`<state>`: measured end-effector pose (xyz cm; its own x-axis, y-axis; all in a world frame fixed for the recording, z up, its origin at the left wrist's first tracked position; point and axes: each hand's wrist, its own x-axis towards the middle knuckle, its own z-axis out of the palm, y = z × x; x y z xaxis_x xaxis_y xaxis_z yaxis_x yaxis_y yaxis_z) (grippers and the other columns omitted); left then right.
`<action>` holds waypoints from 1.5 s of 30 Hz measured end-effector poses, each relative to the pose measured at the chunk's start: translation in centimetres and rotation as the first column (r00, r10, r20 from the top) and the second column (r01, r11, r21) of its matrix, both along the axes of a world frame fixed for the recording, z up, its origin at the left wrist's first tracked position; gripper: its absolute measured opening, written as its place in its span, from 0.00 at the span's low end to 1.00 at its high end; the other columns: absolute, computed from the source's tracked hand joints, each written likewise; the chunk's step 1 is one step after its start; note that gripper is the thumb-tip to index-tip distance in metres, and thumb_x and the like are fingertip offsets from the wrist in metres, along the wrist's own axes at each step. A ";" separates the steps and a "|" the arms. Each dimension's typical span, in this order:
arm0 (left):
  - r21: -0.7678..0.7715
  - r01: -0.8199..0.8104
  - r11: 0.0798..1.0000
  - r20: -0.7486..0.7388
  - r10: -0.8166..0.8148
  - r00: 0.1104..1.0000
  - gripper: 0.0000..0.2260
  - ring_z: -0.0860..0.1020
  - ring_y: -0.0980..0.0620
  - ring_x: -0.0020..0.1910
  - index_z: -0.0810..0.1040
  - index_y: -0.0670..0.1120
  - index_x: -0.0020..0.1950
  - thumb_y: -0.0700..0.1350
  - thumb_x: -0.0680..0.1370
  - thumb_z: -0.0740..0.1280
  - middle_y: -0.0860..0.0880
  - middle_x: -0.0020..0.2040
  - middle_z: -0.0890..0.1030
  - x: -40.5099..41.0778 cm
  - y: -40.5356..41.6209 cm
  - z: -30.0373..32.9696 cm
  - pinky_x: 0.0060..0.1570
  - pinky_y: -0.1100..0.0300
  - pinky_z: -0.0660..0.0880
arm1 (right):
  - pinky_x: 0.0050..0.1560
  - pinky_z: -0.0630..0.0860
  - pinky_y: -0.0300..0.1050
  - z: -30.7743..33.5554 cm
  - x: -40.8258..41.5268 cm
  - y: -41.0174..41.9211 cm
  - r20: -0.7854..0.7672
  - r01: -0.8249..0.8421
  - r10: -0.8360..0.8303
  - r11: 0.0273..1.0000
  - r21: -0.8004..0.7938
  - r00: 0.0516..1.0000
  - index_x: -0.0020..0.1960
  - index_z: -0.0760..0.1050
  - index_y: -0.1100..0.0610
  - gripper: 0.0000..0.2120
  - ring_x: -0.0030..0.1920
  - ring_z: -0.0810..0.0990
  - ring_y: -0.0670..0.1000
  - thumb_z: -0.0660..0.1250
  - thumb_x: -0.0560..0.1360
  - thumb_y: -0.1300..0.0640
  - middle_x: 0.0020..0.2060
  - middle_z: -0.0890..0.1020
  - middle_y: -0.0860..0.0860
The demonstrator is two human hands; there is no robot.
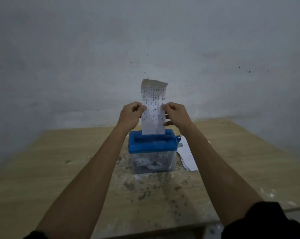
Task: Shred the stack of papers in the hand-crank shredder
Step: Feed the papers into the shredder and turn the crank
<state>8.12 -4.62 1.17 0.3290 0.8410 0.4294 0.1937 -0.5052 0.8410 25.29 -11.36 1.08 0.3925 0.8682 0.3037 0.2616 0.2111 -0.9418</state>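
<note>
**Feeding a printed strip into the hand-crank shredder**

Standing upright at the frame's centre, a narrow printed paper strip has its lower edge at the blue lid of the hand-crank shredder; whether that edge has entered the slot cannot be told. Its top edge is bent and uneven, and rows of small dark print cover the upper half.

Item: left hand, at 9 o'clock of the strip, pinching the strip's left edge between thumb and curled fingers.

Item: right hand, at 3 o'clock of the strip, pinching the right edge, with one lower finger extended toward the paper. The two hands sit level with each other, apart by the width of the strip.

Item: shredder body, a clear bin under the blue lid, holding crumpled white shreds. A blue crank knob projects from the lid at 3 o'clock.

Item: stack of papers, lying flat on the table just beside the shredder at 3 o'clock, partly hidden by the right forearm.

Item: wooden table, light-toned, with grey stains and specks spreading from the shredder's base toward 6 o'clock.

Item: dark sleeves at the frame's bottom corners.

Item: pale wall behind the table at 12 o'clock, marked with a few dark spots.
</note>
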 end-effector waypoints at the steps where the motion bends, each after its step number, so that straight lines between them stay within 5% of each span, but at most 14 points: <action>1: -0.002 0.001 1.000 -0.006 -0.001 1.000 0.08 0.80 0.50 0.43 0.80 0.48 0.46 0.47 0.83 0.65 0.45 0.48 0.84 0.0 0.0 -0.1 0.46 0.55 0.76 | 0.33 0.80 0.46 -0.2 0.1 0.1 -0.003 0.007 -0.007 1.000 -0.021 1.000 0.50 0.79 0.64 0.14 0.46 0.81 0.63 0.64 0.79 0.53 0.49 0.82 0.59; 9: -0.049 0.010 0.999 -0.039 -0.012 0.999 0.07 0.80 0.49 0.45 0.81 0.44 0.50 0.46 0.82 0.66 0.45 0.50 0.84 0.2 0.6 -1.8 0.40 0.62 0.73 | 0.37 0.83 0.49 -1.3 0.8 1.0 0.057 0.022 -0.014 0.991 -0.129 0.998 0.51 0.79 0.62 0.12 0.43 0.83 0.60 0.64 0.79 0.54 0.50 0.82 0.55; 12: -0.069 0.029 0.997 -0.037 -0.032 0.999 0.06 0.81 0.45 0.50 0.81 0.43 0.52 0.45 0.81 0.67 0.45 0.52 0.84 0.1 0.7 -2.4 0.48 0.56 0.79 | 0.36 0.83 0.49 -1.3 0.9 1.4 0.079 0.034 -0.024 0.991 -0.129 0.997 0.52 0.78 0.61 0.09 0.43 0.84 0.59 0.65 0.79 0.56 0.50 0.82 0.55; 14: -0.087 0.024 0.996 -0.041 -0.028 0.999 0.06 0.81 0.46 0.51 0.80 0.42 0.52 0.44 0.82 0.67 0.46 0.53 0.84 0.1 0.7 -2.8 0.54 0.54 0.78 | 0.37 0.83 0.50 -1.5 1.0 1.5 0.160 0.046 -0.023 0.989 -0.143 0.987 0.53 0.79 0.59 0.08 0.42 0.84 0.55 0.64 0.79 0.56 0.49 0.83 0.51; 18: -0.087 0.011 0.996 -0.032 -0.014 0.999 0.08 0.80 0.47 0.49 0.80 0.43 0.48 0.46 0.81 0.67 0.46 0.50 0.84 -0.1 0.7 -4.2 0.49 0.55 0.76 | 0.46 0.82 0.52 -2.5 1.7 1.3 0.327 0.071 -0.034 0.992 -0.101 0.945 0.52 0.81 0.53 0.09 0.44 0.83 0.50 0.65 0.78 0.50 0.47 0.84 0.47; 24: 0.048 -0.039 0.998 -0.079 0.043 0.996 0.09 0.75 0.55 0.43 0.73 0.46 0.47 0.48 0.84 0.62 0.51 0.47 0.79 0.4 -0.3 -5.7 0.36 0.66 0.67 | 0.45 0.76 0.45 -6.5 3.5 -2.1 0.472 0.237 -0.239 0.969 0.063 0.848 0.50 0.83 0.54 0.13 0.44 0.80 0.49 0.60 0.79 0.52 0.43 0.84 0.48; 30: 0.190 -0.126 0.974 -0.256 0.173 0.951 0.09 0.72 0.51 0.37 0.65 0.47 0.50 0.51 0.86 0.55 0.49 0.40 0.73 0.8 -0.5 -6.5 0.34 0.54 0.64 | 0.44 0.67 0.43 -12.3 5.5 -4.2 0.648 0.309 -0.226 0.951 -0.016 0.727 0.51 0.77 0.56 0.15 0.44 0.74 0.51 0.52 0.84 0.55 0.45 0.77 0.52; 39: 0.325 -0.211 0.922 -0.339 0.322 0.884 0.11 0.75 0.48 0.34 0.63 0.48 0.53 0.54 0.86 0.51 0.46 0.42 0.77 1.3 -0.3 -7.2 0.31 0.51 0.70 | 0.44 0.68 0.42 -13.4 6.0 -4.3 0.694 0.267 -0.176 0.964 -0.025 0.698 0.57 0.77 0.55 0.13 0.44 0.73 0.48 0.54 0.83 0.55 0.46 0.75 0.49; 45: 0.335 -0.254 0.907 -0.350 0.370 0.861 0.10 0.72 0.49 0.33 0.63 0.47 0.54 0.53 0.86 0.52 0.47 0.41 0.74 1.5 -0.7 -7.2 0.28 0.56 0.61 | 0.38 0.68 0.44 -14.4 5.7 -4.5 0.753 0.296 -0.193 0.955 -0.002 0.629 0.52 0.75 0.54 0.11 0.39 0.73 0.49 0.54 0.83 0.54 0.42 0.72 0.48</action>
<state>9.63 -5.34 -6.04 0.2590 0.7991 0.5425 0.6662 -0.5545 0.4987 31.01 -15.88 -13.30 0.2859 0.8215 0.4933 0.9040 -0.0605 -0.4233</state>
